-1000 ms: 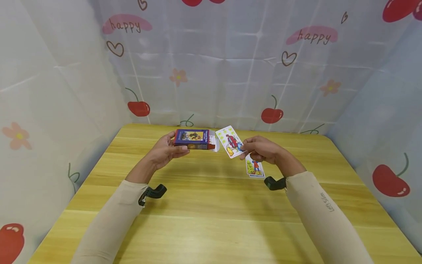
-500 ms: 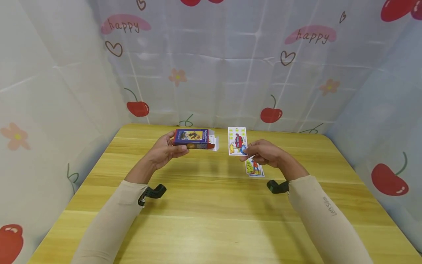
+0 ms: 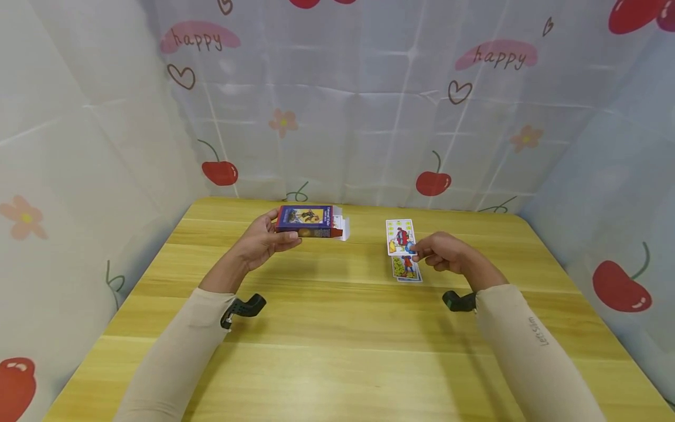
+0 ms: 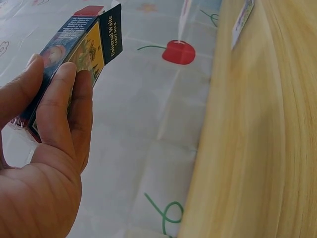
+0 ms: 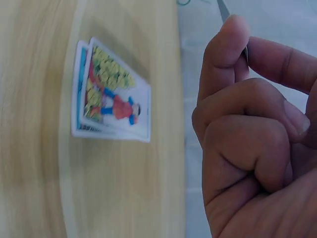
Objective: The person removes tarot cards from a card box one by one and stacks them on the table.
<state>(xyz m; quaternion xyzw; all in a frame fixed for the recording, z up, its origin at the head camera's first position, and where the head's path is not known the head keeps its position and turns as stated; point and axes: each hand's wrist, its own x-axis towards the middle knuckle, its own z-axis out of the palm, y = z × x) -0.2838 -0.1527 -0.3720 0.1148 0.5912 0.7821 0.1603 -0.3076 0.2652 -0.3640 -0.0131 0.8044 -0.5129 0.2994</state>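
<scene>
My left hand (image 3: 262, 239) grips a dark blue tarot card box (image 3: 308, 215) between thumb and fingers, raised over the table. The box's flap end is open to the right, with the edge of a card or cards showing inside. Between thumb and forefinger, my right hand (image 3: 445, 253) pinches one tarot card (image 3: 400, 237) by its lower right corner, picture side up. That card overlaps a small pile of tarot cards (image 3: 405, 268) in the head view. In the right wrist view the pile (image 5: 114, 94) lies face up on the wood, its cards slightly fanned.
The wooden table (image 3: 327, 351) reaches back to a white curtain (image 3: 337, 135) printed with cherries and hearts. Similar cloth hangs at the left and right sides. A black wrist camera mount (image 3: 248, 308) juts from the left sleeve, another mount (image 3: 459, 301) from the right.
My right hand has carried the card away from the box, rightward and down, to the pile. The card has turned from slanted to nearly upright in the head view. My left hand stays put.
</scene>
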